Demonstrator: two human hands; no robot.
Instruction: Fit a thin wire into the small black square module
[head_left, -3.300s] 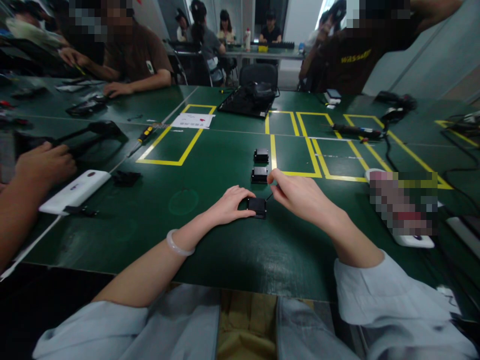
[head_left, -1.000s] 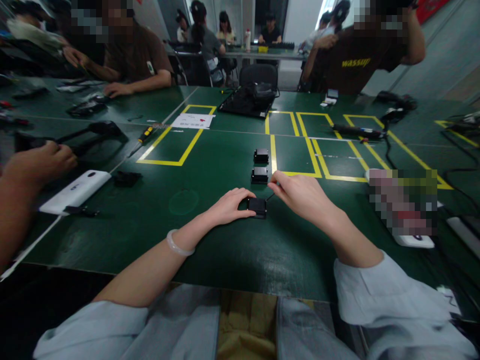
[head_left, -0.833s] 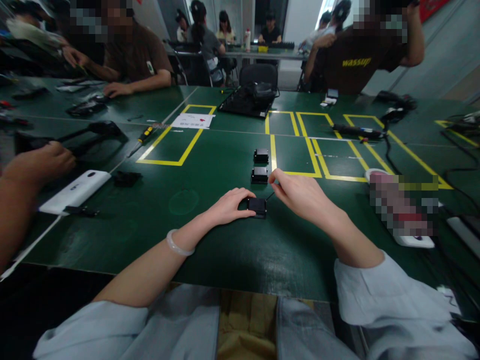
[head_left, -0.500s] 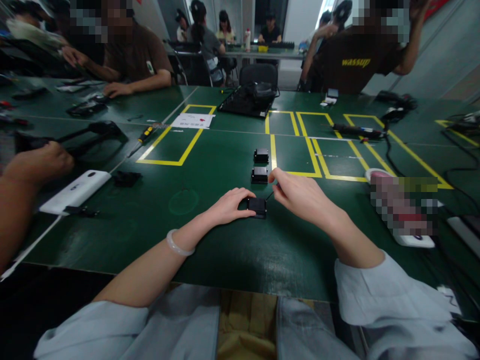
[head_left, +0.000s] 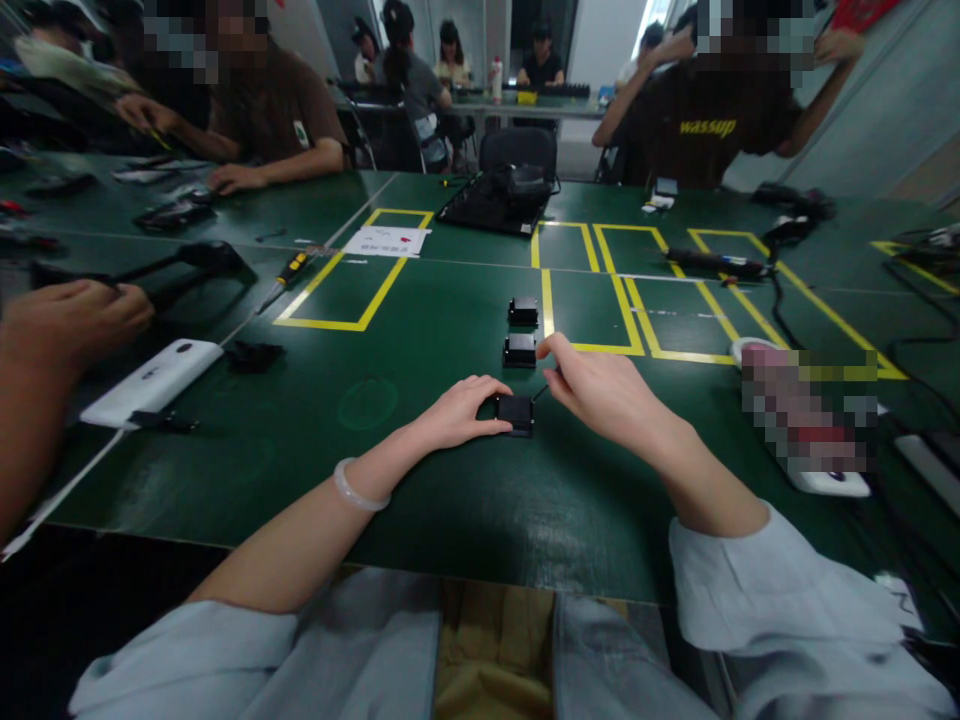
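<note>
My left hand [head_left: 463,412] is closed on a small black rectangular block [head_left: 516,413] lying on the green table [head_left: 442,510], thumb at its near side and fingers at its far left. My right hand [head_left: 596,392] is closed round a thin dark rod-like tool [head_left: 541,392]. The tool's tip meets or nearly meets the block's right edge; most of the tool is hidden by the fingers. Just beyond the block, two similar black blocks, a nearer one [head_left: 520,350] and a farther one [head_left: 523,311], sit in a line.
Left of me are a co-worker's hand [head_left: 82,320], a white power strip [head_left: 154,383] and a yellow-black screwdriver [head_left: 289,272]. A black flat panel [head_left: 491,203] lies at the back. To the right are a pink pouch [head_left: 799,410], partly blurred, and a black corded tool [head_left: 716,262].
My hands and the block hold almost the same place. At the left, the co-worker's hand has shifted slightly. Across the table, a person in a dark shirt has moved their arms.
</note>
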